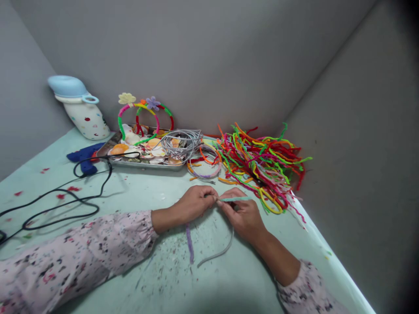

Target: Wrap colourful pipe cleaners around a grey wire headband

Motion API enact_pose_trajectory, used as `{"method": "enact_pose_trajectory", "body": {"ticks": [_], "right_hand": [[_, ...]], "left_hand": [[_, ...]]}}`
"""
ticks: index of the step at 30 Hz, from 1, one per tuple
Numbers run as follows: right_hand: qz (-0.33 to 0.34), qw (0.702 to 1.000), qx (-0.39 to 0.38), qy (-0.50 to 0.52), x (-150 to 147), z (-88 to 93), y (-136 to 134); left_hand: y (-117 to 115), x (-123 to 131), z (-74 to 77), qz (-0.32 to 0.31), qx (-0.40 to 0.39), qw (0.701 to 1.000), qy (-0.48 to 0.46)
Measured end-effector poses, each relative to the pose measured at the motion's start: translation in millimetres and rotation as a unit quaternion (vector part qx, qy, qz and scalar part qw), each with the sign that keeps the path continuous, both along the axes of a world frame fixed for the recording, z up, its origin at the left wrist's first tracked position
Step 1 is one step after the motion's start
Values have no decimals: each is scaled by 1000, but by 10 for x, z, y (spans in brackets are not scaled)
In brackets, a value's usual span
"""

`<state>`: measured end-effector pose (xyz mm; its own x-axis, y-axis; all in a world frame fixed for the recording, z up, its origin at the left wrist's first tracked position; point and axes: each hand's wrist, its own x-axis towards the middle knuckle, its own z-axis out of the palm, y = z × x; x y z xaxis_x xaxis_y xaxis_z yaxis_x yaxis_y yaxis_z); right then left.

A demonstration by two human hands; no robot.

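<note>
My left hand [199, 203] and my right hand [244, 216] meet above the table, both pinched closed at the fingertips. Between the fingers of my right hand runs a pale green pipe cleaner [236, 199], its near end at the fingertips of my left hand. A grey wire [220, 254] curves down from below my right hand toward the tabletop. Under my left hand a purple pipe cleaner [190, 245] extends toward me; its upper end is hidden. The fingers cover the exact spot where the pieces meet.
Behind my hands lies a heap of colourful pipe cleaners [262, 161]. A metal tray [147, 166] holds shells, a coil of grey wire [181, 143] and flowered hoops [139, 104]. On the left are a blue glue gun [83, 156], its black cord [81, 198] and a bottle [85, 115].
</note>
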<state>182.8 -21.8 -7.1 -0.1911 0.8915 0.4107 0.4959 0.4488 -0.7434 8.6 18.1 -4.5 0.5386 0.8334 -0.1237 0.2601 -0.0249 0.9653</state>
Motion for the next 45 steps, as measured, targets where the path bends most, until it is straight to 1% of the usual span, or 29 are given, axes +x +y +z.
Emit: {"method": "enact_pose_trajectory", "body": {"ticks": [2, 4, 6, 9, 11, 14, 18, 22, 25, 27, 30, 33, 36, 39, 41, 43, 45], "right_hand": [[-2, 1000, -2, -5, -5, 2, -2], [-8, 1000, -26, 5, -10, -15, 3], [-18, 995, -89, 37, -9, -49, 13], [-39, 977, -182, 101, 1, -100, 24], [-51, 970, -202, 122, 8, -116, 25], [-49, 970, -204, 126, 15, -121, 26], [-36, 974, -188, 123, 27, -145, 38], [-1, 978, -173, 117, 46, -163, 42], [8, 981, -162, 109, 56, -133, 30], [13, 988, -128, 86, 58, -98, 21], [26, 998, -59, 23, 61, -51, 14], [22, 998, 16, -53, 72, -24, 15], [32, 986, 69, -148, 92, -8, 14], [23, 969, 90, -230, 108, -2, 6], [17, 960, 101, -260, 110, -6, 1], [17, 962, 102, -252, 103, -14, -3], [17, 977, 82, -196, 90, -22, -5]], "left_hand": [[8, 0, -1, 1, 0, 1000, -7], [16, 5, -6, 5, -5, 1000, -21], [21, 11, -10, 11, -16, 999, -36], [22, 18, 2, 15, -32, 998, -49], [18, 19, 19, 16, -35, 998, -52], [11, 18, 44, 16, -31, 998, -51], [4, 20, 54, 18, -30, 998, -48], [2, 21, 52, 19, -35, 998, -38], [7, 18, 42, 21, -35, 999, -34], [14, 16, 25, 20, -32, 999, -33], [23, 11, -10, 15, -31, 999, -31], [31, 9, -42, 11, -30, 999, -35], [39, 9, -47, 10, -31, 999, -40], [38, 11, -23, 15, -37, 998, -44], [32, 12, -4, 18, -41, 998, -47], [25, 13, 5, 20, -42, 998, -45], [20, 13, 2, 23, -32, 999, -38]]}}
